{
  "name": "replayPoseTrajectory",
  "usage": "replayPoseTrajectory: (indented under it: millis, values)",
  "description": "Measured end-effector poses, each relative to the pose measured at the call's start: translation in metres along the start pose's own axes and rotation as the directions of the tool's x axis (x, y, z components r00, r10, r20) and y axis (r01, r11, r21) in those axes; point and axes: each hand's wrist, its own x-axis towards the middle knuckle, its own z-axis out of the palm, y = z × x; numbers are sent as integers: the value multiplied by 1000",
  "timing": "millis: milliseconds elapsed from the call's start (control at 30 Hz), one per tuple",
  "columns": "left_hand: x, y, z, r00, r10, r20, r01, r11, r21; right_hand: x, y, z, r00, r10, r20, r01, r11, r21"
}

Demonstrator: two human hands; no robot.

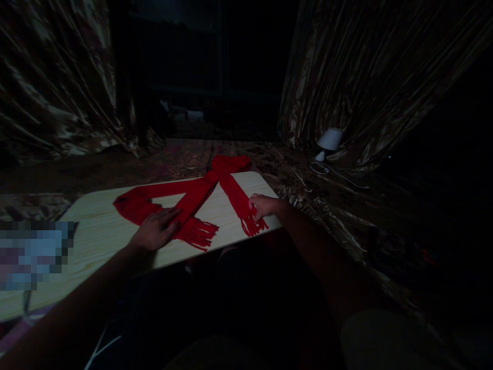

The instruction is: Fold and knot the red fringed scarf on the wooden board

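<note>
A red scarf (197,198) with fringed ends lies across a pale wood-grain table (102,226). One part loops out to the left, and a bunched fold hangs past the table's far edge. Both fringed ends point toward me. My left hand (154,229) rests flat on the left part of the scarf, fingers stretched over the cloth. At the right fringed end, my right hand (262,205) has its fingers curled in a pinch on the scarf's edge, just above the tassels.
A small white lamp (330,140) with a white cord stands beyond the table on the right. Patterned curtains (50,77) hang at both sides of a dark window. A pixelated patch (33,257) covers something at the table's left. The room is very dim.
</note>
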Motion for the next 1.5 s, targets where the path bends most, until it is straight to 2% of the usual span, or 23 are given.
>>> replayPoseTrajectory:
  millis: [167, 300, 433, 500, 600, 667, 733, 800, 867, 1000, 1100, 1167, 1233, 1300, 1400, 1500]
  values:
    - [0, 2, 0, 1000, -2, -24, 2, 1000, 1, -8, -11, -2, 997, 29, 76, -22, 996, -91]
    - [1, 4, 0, 1000, -3, -26, 3, 1000, 0, -17, -7, 7, 995, 37, 92, -37, 999, 6]
    - [0, 5, -1, 1000, -14, -24, 14, 1000, 3, -24, 5, 3, 992, -24, 125, 3, 985, 171]
    - [0, 6, -2, 1000, -25, -13, 25, 1000, 3, -24, 12, -1, 998, -17, 67, -3, 956, 293]
    - [0, 6, -4, 1000, -31, 0, 31, 1000, 3, -16, 14, -1, 983, 133, -125, -74, 917, 392]
    - [0, 6, -4, 1000, -28, 5, 28, 1000, 3, -10, 11, 5, 955, 179, -237, -84, 927, 365]
    - [0, 5, -3, 1000, -24, 5, 24, 1000, -4, -6, 5, 12, 947, 124, -296, -43, 963, 266]
    - [0, 4, -1, 1000, -23, -6, 23, 1000, -13, -5, 1, 17, 952, 50, -303, 1, 986, 166]
    - [0, 4, 0, 1000, -20, -21, 20, 1000, -21, -6, -1, 18, 960, 18, -279, 23, 989, 143]
    - [-1, 5, 0, 1000, -15, -26, 15, 1000, -28, -7, 1, 15, 975, 84, -204, -18, 952, 307]
    - [-1, 7, -2, 1000, -20, -7, 20, 1000, -19, -4, -1, 20, 934, 193, -301, -84, 937, 338]
    - [-1, 8, -3, 1000, -23, -1, 23, 1000, -11, -2, -5, 30, 903, 173, -392, -61, 958, 280]
    - [-2, 9, -3, 1000, -22, -8, 22, 1000, -7, -2, -10, 43, 891, 126, -437, -29, 975, 221]
    - [-3, 10, -4, 1000, -20, -12, 20, 1000, -2, -2, -14, 56, 872, 129, -472, -34, 978, 205]
    - [-4, 13, -5, 1000, -27, 2, 27, 1000, 10, -3, -15, 67, 833, 193, -518, -59, 963, 264]
    - [-6, 16, -6, 999, -33, 1, 33, 999, 11, -2, -12, 70, 801, 267, -536, -53, 923, 381]
